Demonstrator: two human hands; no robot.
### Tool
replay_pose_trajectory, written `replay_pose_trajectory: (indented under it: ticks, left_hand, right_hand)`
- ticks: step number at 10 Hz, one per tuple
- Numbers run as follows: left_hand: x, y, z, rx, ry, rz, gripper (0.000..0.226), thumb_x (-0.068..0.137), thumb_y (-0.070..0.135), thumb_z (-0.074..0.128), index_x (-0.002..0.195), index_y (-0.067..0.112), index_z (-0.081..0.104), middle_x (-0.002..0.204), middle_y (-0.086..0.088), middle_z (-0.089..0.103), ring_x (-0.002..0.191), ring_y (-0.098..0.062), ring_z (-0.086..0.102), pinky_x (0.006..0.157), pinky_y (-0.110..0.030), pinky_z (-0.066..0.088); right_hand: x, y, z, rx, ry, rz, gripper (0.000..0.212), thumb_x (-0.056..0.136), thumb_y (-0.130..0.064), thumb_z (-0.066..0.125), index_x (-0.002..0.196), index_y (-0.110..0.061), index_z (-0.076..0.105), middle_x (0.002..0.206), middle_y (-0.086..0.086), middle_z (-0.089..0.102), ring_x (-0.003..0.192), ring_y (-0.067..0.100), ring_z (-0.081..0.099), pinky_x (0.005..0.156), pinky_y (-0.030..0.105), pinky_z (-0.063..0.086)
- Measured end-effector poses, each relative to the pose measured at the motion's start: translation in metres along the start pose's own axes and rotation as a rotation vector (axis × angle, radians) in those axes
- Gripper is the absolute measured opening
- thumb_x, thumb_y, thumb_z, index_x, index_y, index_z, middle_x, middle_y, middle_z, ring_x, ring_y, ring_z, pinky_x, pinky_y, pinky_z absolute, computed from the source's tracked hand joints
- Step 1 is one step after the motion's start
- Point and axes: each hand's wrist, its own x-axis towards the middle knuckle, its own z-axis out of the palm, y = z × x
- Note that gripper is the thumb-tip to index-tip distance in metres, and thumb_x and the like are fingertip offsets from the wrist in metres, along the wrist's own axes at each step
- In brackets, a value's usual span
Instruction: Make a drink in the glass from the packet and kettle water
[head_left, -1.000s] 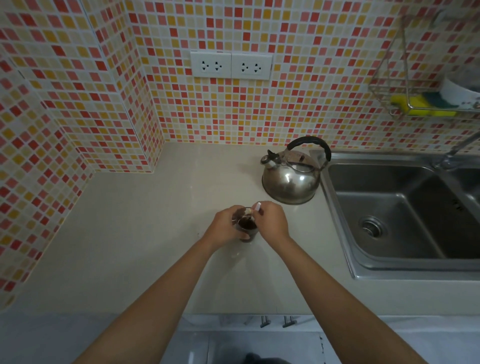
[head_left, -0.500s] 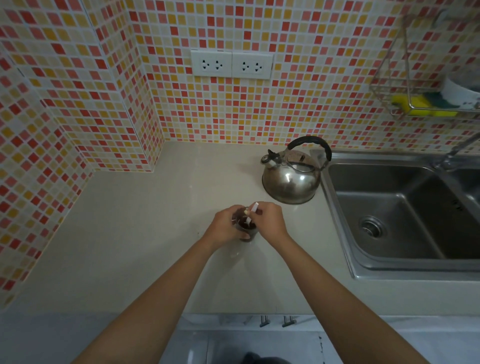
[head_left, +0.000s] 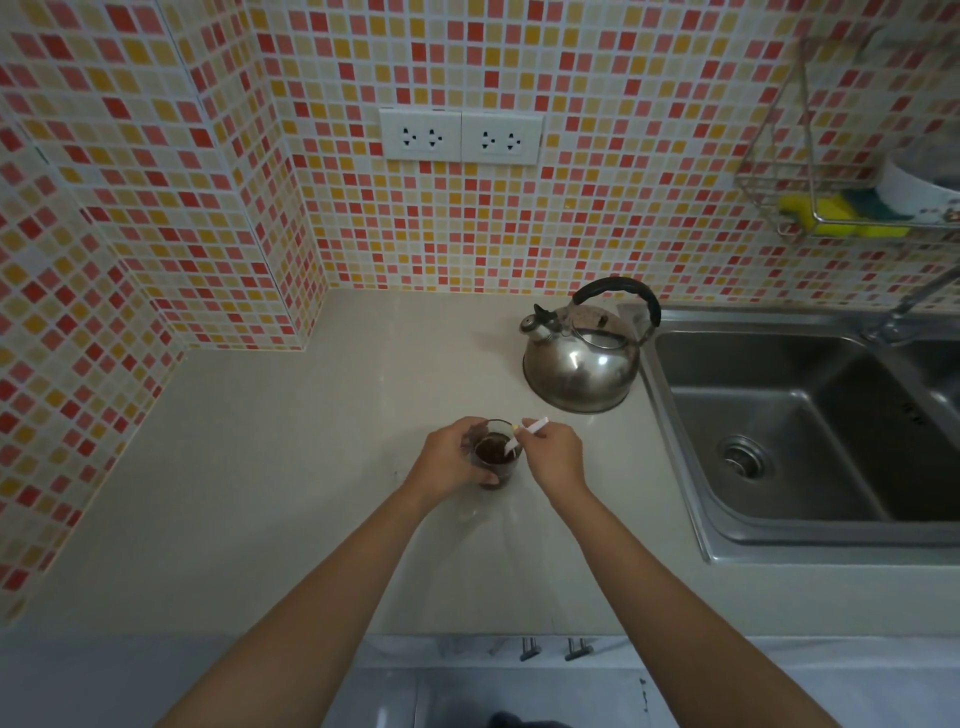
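A small clear glass (head_left: 494, 462) with dark brown drink in it stands on the pale countertop (head_left: 291, 467). My left hand (head_left: 447, 462) is wrapped around the glass from its left side. My right hand (head_left: 555, 457) pinches a thin white packet stick (head_left: 522, 435) whose lower end dips into the drink. A steel kettle (head_left: 584, 358) with a black handle stands behind and to the right of the glass, its spout toward the left.
A steel double sink (head_left: 810, 431) lies to the right, with a tap (head_left: 914, 301) at its back. A wire rack (head_left: 852, 208) on the tiled wall holds a yellow sponge. Two sockets (head_left: 461, 136) sit on the wall.
The white stick in my right hand has shifted around inside the glass, and its upper end now leans further right. My left hand stays on the glass.
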Motion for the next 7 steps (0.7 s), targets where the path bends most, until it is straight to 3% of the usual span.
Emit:
replay_pose_trajectory:
  ticks: [1,3,5,6,7]
  left_hand:
    - [-0.001,0.000,0.000,-0.026,-0.013,-0.014,0.086,0.051,-0.008,0.087,0.129,0.004,0.054,0.130,-0.013,0.061,0.113,-0.017,0.059,0.099,-0.022,0.044]
    - [0.001,-0.003,0.000,-0.034,-0.022,-0.039,0.087,0.052,-0.007,0.087,0.131,0.006,0.053,0.133,-0.012,0.059,0.122,-0.023,0.057,0.108,-0.035,0.044]
    - [0.001,-0.004,0.000,0.004,-0.031,-0.030,0.091,0.050,-0.003,0.087,0.133,0.008,0.051,0.134,-0.012,0.059,0.124,-0.025,0.056,0.109,-0.041,0.044]
    - [0.000,-0.007,-0.004,0.085,-0.053,-0.014,0.097,0.058,0.005,0.084,0.144,0.013,0.040,0.144,-0.005,0.049,0.132,-0.021,0.047,0.112,-0.034,0.038]
    - [-0.007,-0.003,-0.020,0.065,-0.006,-0.005,0.079,0.075,0.008,0.073,0.145,0.016,0.037,0.150,-0.005,0.042,0.139,-0.020,0.039,0.109,-0.027,0.033]
  right_hand:
    - [0.001,-0.003,0.004,0.083,0.006,0.088,0.027,0.087,-0.020,0.061,0.090,0.004,0.072,0.089,0.021,0.071,0.090,0.036,0.067,0.088,0.048,0.054]
    - [0.002,0.000,0.006,0.107,-0.010,0.109,0.018,0.083,-0.015,0.063,0.082,-0.001,0.075,0.086,0.023,0.072,0.085,0.036,0.068,0.085,0.054,0.054]
    - [-0.001,0.000,0.003,0.065,-0.055,0.047,0.021,0.082,-0.024,0.066,0.087,-0.005,0.075,0.090,0.019,0.073,0.088,0.033,0.068,0.086,0.052,0.054]
    - [-0.006,-0.002,-0.002,0.026,-0.079,0.022,0.061,0.081,-0.053,0.062,0.123,-0.008,0.061,0.121,0.011,0.066,0.111,0.026,0.061,0.098,0.034,0.047]
    - [-0.022,-0.001,-0.021,0.053,0.078,-0.060,0.075,0.076,-0.074,0.047,0.123,-0.017,0.060,0.104,-0.001,0.069,0.101,0.015,0.062,0.085,0.023,0.043]
